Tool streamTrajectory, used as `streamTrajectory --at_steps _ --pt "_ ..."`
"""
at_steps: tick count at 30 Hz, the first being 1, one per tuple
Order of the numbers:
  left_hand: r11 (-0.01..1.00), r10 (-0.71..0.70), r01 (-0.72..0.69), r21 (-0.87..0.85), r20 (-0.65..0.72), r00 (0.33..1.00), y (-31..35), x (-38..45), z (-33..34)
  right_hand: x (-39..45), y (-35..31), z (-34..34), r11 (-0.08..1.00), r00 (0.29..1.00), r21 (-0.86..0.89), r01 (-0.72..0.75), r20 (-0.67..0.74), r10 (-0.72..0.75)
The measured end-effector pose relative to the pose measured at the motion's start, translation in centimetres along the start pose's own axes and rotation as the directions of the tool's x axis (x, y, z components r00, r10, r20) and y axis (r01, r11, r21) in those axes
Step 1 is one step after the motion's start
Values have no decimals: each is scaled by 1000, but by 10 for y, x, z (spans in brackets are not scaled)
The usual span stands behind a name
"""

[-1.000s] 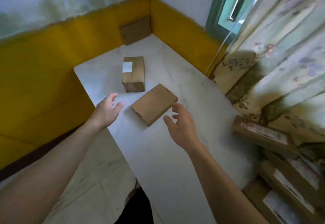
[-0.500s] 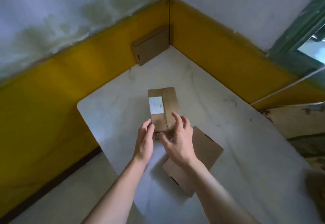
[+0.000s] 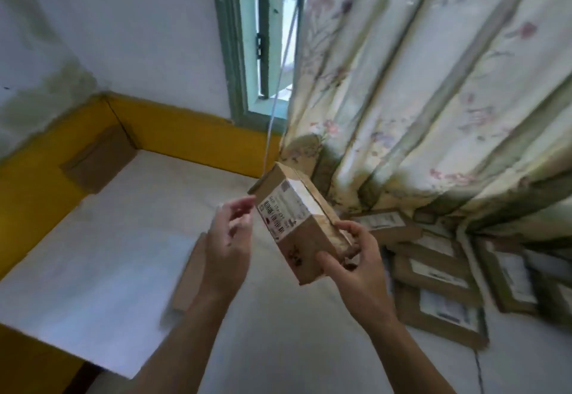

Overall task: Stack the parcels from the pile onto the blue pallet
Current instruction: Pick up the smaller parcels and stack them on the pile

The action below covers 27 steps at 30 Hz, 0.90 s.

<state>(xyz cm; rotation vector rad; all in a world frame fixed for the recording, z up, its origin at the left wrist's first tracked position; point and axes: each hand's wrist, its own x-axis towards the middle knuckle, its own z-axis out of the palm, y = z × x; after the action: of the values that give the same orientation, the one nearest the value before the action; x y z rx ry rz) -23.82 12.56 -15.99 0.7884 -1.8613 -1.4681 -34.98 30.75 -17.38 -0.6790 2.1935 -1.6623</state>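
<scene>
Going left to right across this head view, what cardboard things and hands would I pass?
Leaning box in the corner → flat box under the left arm → left hand → held labelled parcel → right hand → parcel pile by the curtain.

Two bare forearms rise from the bottom edge of the frame, one from the lower centre-left, the other from the lower right. No sleeve, watch, ring or glove shows on either; both are uncovered from the frame edge to the fingertips. The left hand (image 3: 227,254), in the middle of the frame, is blurred, so its nails cannot be made out. The right hand (image 3: 356,266), just right of centre, is sharper, with short, plain nails.
</scene>
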Motion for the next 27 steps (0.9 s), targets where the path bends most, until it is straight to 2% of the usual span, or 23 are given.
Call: streamTrajectory --at_steps 2,4,6,7,10,13,18,20,24,27 --pt "998 60 -59 -6 66 996 34 -17 42 -45 -5 -77 994 997 105 -7 -81 16" --pt "991 126 -109 -77 284 950 66 -47 98 -95 -10 -149 985 984 169 -18 -172 47" --pt "976 206 -144 -162 492 846 101 -94 162 -150 -12 -218 980 952 199 -32 -293 90" --pt "966 252 -170 -196 550 797 119 -120 194 -179 -12 -252 980 927 199 -21 -363 94" --pt "931 363 -235 -280 633 683 176 -196 282 -261 -17 -350 993 838 113 40 -545 29" --pt "890 452 -318 -327 727 516 235 -262 360 -340 -29 -432 992 783 72 104 -621 -37" --pt "791 581 -414 -450 765 279 322 -357 468 -436 -43 -537 988 685 -62 140 -714 -142" --pt "761 610 -405 -507 771 184 347 -387 507 -461 -44 -574 986 652 -93 138 -741 -161" --pt "673 658 -486 -557 751 50 383 -432 587 -489 -30 -653 979 592 -170 113 -780 -204" --pt "616 694 -510 -600 720 -9 411 -458 650 -497 -10 -718 969 551 -227 99 -798 -243"
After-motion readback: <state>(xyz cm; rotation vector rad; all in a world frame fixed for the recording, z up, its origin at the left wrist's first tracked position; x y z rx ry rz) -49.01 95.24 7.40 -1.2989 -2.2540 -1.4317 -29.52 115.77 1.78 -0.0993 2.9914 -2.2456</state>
